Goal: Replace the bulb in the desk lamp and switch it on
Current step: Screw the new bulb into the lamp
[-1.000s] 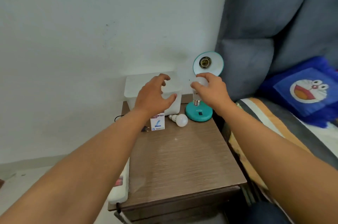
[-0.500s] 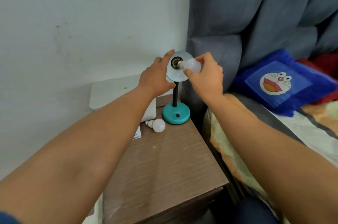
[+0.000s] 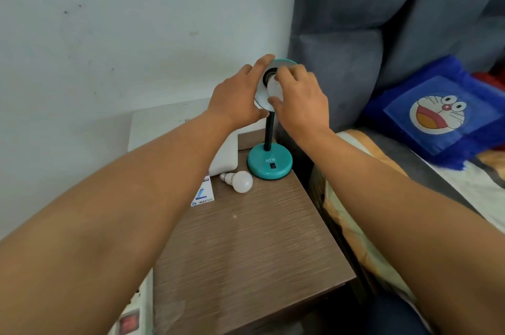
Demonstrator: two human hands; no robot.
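Note:
A teal desk lamp stands at the back right of the brown bedside table [image 3: 246, 247], its round base [image 3: 269, 164] carrying a black switch. Its shade [image 3: 262, 91] faces me with the dark socket [image 3: 270, 73] showing. My left hand [image 3: 237, 94] grips the shade's left rim. My right hand [image 3: 300, 97] holds a white bulb [image 3: 274, 87] with its base end at the socket; how far in it sits is hidden by the fingers. A second white bulb [image 3: 239, 181] lies on the table, left of the lamp base.
A small bulb box [image 3: 203, 194] lies beside the loose bulb. A white box [image 3: 177, 127] stands against the wall behind it. A white power strip [image 3: 134, 315] hangs at the table's left edge. The bed with a blue cartoon pillow [image 3: 442, 113] borders the right.
My right hand lifted the bulb from near the lamp base up to the socket. My left hand moved from the white box onto the shade's rim. The view came closer.

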